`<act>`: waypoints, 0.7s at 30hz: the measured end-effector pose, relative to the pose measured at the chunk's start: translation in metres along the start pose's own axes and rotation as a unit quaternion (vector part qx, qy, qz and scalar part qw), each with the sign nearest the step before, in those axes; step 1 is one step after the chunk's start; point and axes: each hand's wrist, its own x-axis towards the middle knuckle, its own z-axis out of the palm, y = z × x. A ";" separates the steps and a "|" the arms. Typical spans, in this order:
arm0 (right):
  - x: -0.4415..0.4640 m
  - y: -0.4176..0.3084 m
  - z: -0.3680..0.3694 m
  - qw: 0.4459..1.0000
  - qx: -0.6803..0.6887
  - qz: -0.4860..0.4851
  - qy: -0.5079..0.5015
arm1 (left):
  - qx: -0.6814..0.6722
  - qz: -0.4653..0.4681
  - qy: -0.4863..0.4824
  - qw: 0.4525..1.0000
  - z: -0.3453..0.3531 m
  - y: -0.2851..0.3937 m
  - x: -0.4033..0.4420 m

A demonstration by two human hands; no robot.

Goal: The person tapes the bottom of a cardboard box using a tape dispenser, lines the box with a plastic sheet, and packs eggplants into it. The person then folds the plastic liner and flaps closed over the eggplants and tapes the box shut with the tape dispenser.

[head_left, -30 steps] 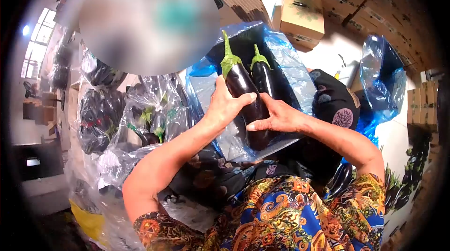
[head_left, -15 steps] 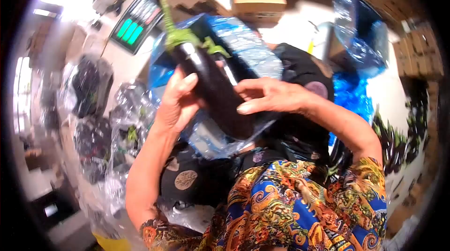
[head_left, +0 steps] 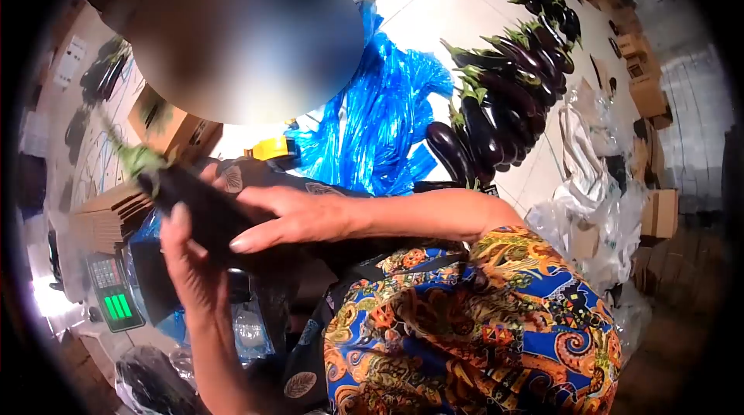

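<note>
Legible text: none. Scale (head_left: 122, 323): three display windows (head_left: 118, 306) lit green, digits not resolved; keypad (head_left: 104, 272) markings too small to make out. Carton (head_left: 175, 125): dark print on one face, blurred, no letters or numbers readable.

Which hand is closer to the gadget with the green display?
Left. In the picture, the left hand sits right of the gadget; the right hand is farther right and higher.

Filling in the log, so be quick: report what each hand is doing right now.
Left hand: closed on an eggplant, holding it near the stem end.
Right hand: holding the same eggplant, farther from the stem.
</note>
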 end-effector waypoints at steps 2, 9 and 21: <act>-0.023 0.004 -0.019 0.997 -0.035 -0.017 0.060 | 0.019 -0.030 -0.029 0.999 0.023 -0.016 0.014; -0.085 0.002 -0.066 0.993 0.047 0.026 0.107 | -0.134 -0.074 -0.070 0.986 0.075 -0.051 0.027; -0.103 0.039 -0.087 0.984 -0.043 0.033 0.172 | 0.248 0.012 -0.083 0.965 0.082 -0.087 0.027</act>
